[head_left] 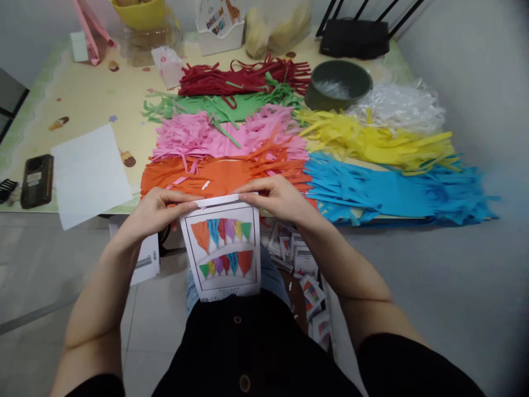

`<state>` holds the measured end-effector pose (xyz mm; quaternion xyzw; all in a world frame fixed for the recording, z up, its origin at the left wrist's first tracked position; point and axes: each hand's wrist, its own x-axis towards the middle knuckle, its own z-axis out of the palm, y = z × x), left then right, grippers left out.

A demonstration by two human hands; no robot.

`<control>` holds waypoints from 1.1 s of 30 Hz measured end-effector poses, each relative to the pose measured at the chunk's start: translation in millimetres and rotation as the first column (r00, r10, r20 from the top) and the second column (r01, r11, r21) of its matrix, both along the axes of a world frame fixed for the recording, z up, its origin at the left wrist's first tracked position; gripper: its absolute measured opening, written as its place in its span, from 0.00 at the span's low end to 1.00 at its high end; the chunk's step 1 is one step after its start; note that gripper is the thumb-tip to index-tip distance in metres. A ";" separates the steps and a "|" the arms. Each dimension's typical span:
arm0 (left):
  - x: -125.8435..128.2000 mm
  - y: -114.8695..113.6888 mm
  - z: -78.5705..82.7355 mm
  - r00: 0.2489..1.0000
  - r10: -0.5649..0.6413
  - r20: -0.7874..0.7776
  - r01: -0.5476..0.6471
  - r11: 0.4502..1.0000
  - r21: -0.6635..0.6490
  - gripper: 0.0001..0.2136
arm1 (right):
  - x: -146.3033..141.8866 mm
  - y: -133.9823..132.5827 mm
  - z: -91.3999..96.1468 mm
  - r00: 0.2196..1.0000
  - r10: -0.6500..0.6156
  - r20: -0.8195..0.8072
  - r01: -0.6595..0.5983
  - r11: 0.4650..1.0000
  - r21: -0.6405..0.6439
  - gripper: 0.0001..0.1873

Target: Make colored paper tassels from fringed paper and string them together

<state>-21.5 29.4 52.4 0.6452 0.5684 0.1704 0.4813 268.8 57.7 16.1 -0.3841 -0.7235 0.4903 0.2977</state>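
Both my hands pinch the top edge of a white printed paper card [220, 248], which hangs down in front of my lap. Its printed picture shows two rows of colourful tassel bunting. My left hand [159, 212] grips the card's upper left corner between thumb and fingers. At the upper right, my right hand [273, 196] does the same. A narrow strip along the top edge looks folded over. Just beyond the fingers lies a bundle of orange fringed tissue [225, 173] at the table's front edge.
Fringed bundles in pink [227, 138], green [243, 105], red [243, 77], yellow [380, 140] and blue [388, 190] cover the table's middle and right. A dark green bowl [314, 101] stands by white strands [403, 107]. Left are white paper [91, 171] and a phone [37, 181]. Printed packets [312, 295] lie below.
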 end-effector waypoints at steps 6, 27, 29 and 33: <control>3.0 3.4 1.8 0.997 0.006 0.074 -0.001 0.997 -0.073 0.19 | 0.1 -0.3 -2.8 1.000 -0.009 -0.016 0.008 1.000 -0.015 0.14; -9.5 -13.3 2.7 0.991 -0.126 0.041 0.122 0.988 0.099 0.19 | 5.3 -5.2 3.9 0.996 0.087 -0.015 -0.089 0.992 -0.094 0.14; -9.8 -14.5 2.7 0.990 -0.130 0.050 0.123 0.985 0.121 0.18 | 6.6 -6.2 3.0 0.996 0.091 -0.019 -0.092 0.991 -0.101 0.15; -15.0 -19.8 -3.9 0.985 -0.155 0.075 0.138 0.970 0.200 0.15 | 9.8 -8.6 -2.7 0.989 0.132 -0.065 -0.138 0.986 -0.093 0.16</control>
